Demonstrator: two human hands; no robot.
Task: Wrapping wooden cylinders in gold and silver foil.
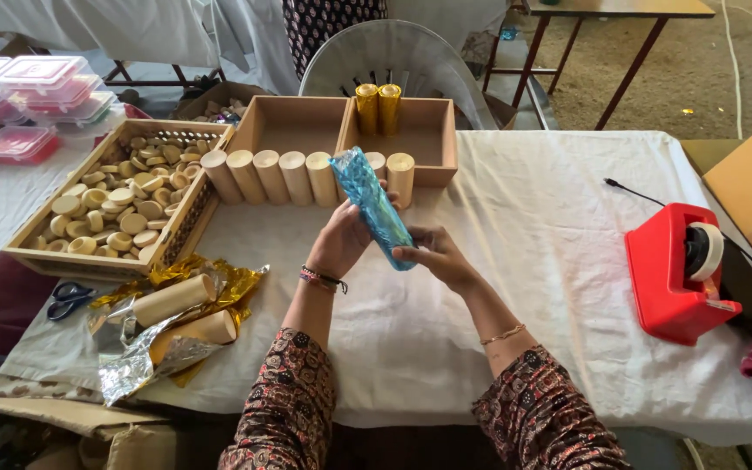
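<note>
Grip first: our left hand [341, 239] wraps the blue foil roll [373, 207] from behind, our right hand [435, 255] pinches its lower end, probably to keep the foil tight. Roll sits tilted above the counter [550, 226]. Behind it, bare wooden cylinders [293, 177] line the cardboard box [302, 122], two gold-wrapped rolls [378, 107] inside. Left tray [89, 261] holds wooden discs [115, 204].

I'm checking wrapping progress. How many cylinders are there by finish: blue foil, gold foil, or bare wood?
Blue foil cylinder, in both hands: 1
Gold foil cylinders, in the box: 2
Bare wooden cylinders, seven in the row plus two on loose foil: 9
Total: 12
</note>
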